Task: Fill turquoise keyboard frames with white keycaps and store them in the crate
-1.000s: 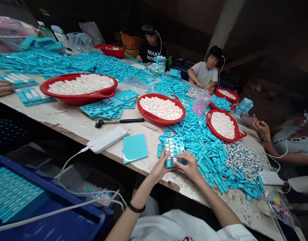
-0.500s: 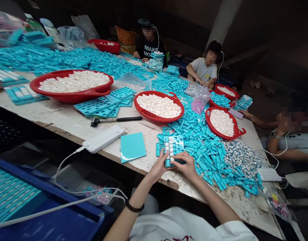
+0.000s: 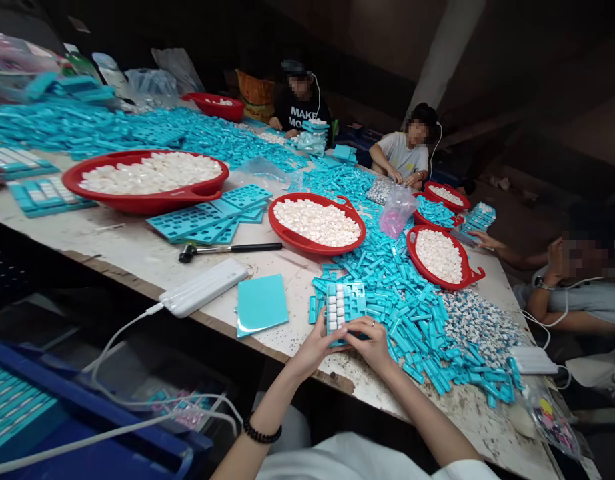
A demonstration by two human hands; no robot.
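Turquoise plastic forms the gridded tray (image 3: 356, 301), which the head view shows above the near side of the surface (image 3: 298, 293), cells facing the wearer, likely for visibility. The left hand (image 3: 311, 347) has its fingers closed on the lower left side, probably for steadiness. The right hand (image 3: 371, 341) bunches its fingers narrowly at the bottom edge; whether they pinch anything, I cannot tell. White caps (image 3: 339, 305) line the left part.

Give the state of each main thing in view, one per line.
Turquoise plastic pocketed tray: partly filled with white pieces
Left hand: gripping the tray
Right hand: touching the tray
Left red plastic bowl: heaped with white pieces
Middle red plastic bowl: the same
Turquoise square plastic panel: lying flat
Black-handled hammer: lying down
Blue plastic crate: partly filled
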